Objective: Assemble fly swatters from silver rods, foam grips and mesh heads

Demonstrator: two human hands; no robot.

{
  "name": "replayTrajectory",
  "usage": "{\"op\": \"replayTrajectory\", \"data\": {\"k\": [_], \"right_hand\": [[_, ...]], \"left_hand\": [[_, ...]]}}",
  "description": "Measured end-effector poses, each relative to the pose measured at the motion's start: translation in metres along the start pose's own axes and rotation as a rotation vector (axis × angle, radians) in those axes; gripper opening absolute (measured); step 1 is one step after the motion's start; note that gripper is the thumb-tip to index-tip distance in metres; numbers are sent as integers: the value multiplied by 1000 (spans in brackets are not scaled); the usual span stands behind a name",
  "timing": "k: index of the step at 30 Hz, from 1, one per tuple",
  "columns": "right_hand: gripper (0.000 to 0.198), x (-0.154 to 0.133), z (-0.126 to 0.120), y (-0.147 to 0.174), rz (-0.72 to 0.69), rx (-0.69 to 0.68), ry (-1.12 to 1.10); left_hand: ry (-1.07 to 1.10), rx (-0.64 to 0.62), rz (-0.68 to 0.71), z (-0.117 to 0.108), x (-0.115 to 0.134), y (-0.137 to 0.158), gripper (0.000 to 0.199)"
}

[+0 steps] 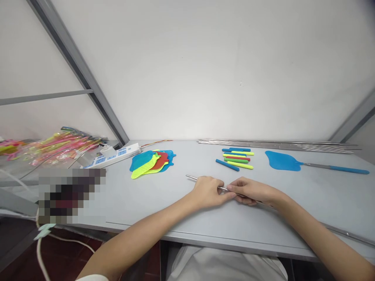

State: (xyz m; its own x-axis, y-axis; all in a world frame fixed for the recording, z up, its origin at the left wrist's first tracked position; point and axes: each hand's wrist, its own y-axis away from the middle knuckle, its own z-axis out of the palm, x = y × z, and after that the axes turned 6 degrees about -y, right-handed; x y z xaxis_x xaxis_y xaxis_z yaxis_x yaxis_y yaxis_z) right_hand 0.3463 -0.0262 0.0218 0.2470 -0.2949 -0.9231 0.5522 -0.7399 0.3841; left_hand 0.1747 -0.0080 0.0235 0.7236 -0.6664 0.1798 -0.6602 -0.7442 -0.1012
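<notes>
A thin metal rod (191,177) slants across the front of the table, its left end sticking out past my left hand (206,191). That hand is closed around the rod. My right hand (254,190) pinches the same rod just to the right, the two hands nearly touching. Beyond them lie several coloured handle grips (236,160) in blue, yellow, green and red. Farther left is a loose pile of fly swatter heads (152,162), blue, yellow and red. To the right rests a whole blue fly swatter (284,160) with a metal shaft and blue grip.
Several long metal rods (278,146) lie along the wall. A white power strip (117,155) sits at the back left, near plastic-wrapped colourful goods (64,146). Metal frame posts (102,105) rise at both sides. A pixelated dark patch covers something at the left front.
</notes>
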Motion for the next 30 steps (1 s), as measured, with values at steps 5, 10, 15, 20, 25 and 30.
{"op": "replayTrajectory", "data": {"k": [5,10,15,20,25,30], "right_hand": [[41,-1,-1,0,-40,31,23],[46,-2,-10,2,-10,53,85],[47,-2,-15,2,42,98,95],[45,-3,-14,-1,55,121,149],[46,-2,-15,-1,55,123,172],[46,1,-17,1,57,102,189]], "left_hand": [[-47,24,-57,0,-6,-4,57],[-81,50,-101,-4,-16,-7,58],[-100,42,-135,-10,-24,-9,61],[-155,26,-262,-7,-27,-9,67],[-158,-5,-307,-9,-25,-8,67],[-96,-42,-257,-5,-24,-9,66]]}}
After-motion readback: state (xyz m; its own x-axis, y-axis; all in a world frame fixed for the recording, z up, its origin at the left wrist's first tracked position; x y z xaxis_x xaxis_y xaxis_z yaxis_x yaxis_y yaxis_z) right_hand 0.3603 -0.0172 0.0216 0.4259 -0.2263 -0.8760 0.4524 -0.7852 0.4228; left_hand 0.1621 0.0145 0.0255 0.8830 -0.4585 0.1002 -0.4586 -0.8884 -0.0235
